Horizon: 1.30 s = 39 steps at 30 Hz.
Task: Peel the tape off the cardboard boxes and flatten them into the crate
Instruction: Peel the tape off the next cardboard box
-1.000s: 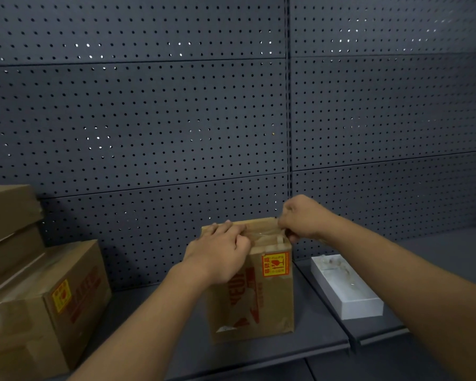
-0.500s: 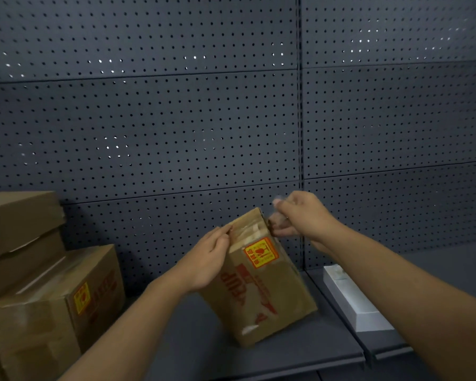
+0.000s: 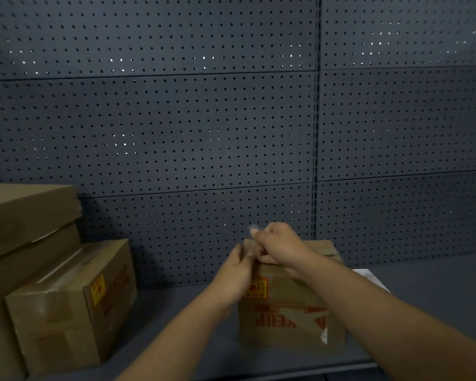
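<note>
Box (image 3: 289, 312) stood on the shelf (image 3: 171, 325) before the pegboard; left hand (image 3: 235, 273) pressed its left side, fingers straight, while right hand (image 3: 279, 247) pinched tape (image 3: 254, 230) at its top edge.

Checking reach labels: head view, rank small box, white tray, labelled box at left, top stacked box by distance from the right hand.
1. small box, under the right hand, which touches its top.
2. white tray, right, behind the forearm.
3. labelled box, left on the shelf.
4. top stacked box, far left, higher up.
</note>
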Each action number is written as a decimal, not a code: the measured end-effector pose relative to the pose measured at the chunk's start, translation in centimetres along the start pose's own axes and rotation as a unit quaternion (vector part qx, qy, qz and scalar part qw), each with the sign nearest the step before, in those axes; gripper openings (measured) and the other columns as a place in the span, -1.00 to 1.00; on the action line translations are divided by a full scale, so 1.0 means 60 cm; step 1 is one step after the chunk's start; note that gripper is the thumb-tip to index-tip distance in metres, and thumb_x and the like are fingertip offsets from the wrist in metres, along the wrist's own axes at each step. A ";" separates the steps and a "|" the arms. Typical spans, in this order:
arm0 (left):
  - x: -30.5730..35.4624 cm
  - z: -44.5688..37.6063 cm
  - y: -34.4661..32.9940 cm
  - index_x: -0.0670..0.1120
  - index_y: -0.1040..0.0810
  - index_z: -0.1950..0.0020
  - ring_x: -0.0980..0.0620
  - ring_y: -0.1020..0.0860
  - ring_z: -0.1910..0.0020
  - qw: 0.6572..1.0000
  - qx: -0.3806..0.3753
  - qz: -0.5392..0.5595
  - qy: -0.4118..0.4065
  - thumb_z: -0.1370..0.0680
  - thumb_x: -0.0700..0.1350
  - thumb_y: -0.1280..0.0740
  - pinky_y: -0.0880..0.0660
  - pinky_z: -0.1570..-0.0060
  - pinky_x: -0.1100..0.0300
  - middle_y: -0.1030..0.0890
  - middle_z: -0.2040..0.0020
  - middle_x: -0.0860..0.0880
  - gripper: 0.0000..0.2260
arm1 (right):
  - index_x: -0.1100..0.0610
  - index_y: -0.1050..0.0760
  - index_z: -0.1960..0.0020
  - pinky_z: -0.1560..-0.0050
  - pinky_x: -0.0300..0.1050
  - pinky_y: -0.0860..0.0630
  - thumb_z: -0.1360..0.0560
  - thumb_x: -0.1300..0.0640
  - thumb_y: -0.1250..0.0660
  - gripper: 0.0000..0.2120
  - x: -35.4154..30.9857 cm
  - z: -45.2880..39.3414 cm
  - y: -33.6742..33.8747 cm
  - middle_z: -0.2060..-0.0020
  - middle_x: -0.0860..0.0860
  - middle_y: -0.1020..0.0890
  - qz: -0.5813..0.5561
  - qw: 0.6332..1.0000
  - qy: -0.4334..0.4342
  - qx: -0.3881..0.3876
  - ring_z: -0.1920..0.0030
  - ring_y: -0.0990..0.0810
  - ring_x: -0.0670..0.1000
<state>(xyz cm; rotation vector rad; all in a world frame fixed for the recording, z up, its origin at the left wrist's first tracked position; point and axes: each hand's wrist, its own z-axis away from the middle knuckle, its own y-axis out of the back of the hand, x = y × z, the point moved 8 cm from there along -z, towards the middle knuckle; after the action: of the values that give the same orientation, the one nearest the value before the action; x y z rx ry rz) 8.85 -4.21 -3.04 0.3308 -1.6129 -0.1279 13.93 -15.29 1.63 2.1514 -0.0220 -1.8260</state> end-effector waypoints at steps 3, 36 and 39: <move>-0.026 -0.014 0.013 0.02 -0.18 -0.67 -0.02 -0.46 -0.41 0.998 0.056 -0.001 0.005 -0.74 0.09 -0.12 -0.42 -0.38 0.04 -0.43 -0.52 -0.05 -0.50 | 0.20 -0.43 0.11 -0.15 0.16 -0.66 -0.66 0.02 -0.32 -0.72 0.006 -0.005 0.006 0.21 0.18 -0.61 -0.013 1.000 0.005 0.005 0.02 -0.70 0.20; 0.001 -0.063 0.051 0.00 -0.56 -0.45 0.07 -0.51 -0.12 0.990 0.090 -0.111 -0.018 -0.75 -0.10 -0.14 -0.44 -0.05 0.22 -0.56 -0.26 0.05 -0.68 | 0.23 -0.42 -0.04 0.00 0.03 -0.70 -0.71 0.17 -0.19 -0.86 0.011 -0.008 0.128 -0.02 0.26 -0.68 -0.160 0.977 0.049 0.134 0.03 -0.72 0.15; 0.016 -0.055 0.063 0.02 -0.52 -0.48 0.04 -0.55 -0.10 0.976 0.082 -0.198 -0.023 -0.74 -0.18 -0.12 -0.52 0.00 0.19 -0.56 -0.30 0.03 -0.64 | 0.25 -0.40 -0.17 -0.17 0.09 -0.65 -0.73 0.07 -0.17 -0.77 0.014 -0.017 0.101 -0.07 0.23 -0.71 -0.212 0.976 0.009 0.049 -0.09 -0.72 0.17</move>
<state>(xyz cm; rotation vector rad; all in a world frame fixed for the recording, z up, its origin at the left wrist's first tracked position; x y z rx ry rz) 11.58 -0.51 -0.80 0.7812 -1.5888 -0.3097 16.20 -20.98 2.48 2.3810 0.3885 -2.0653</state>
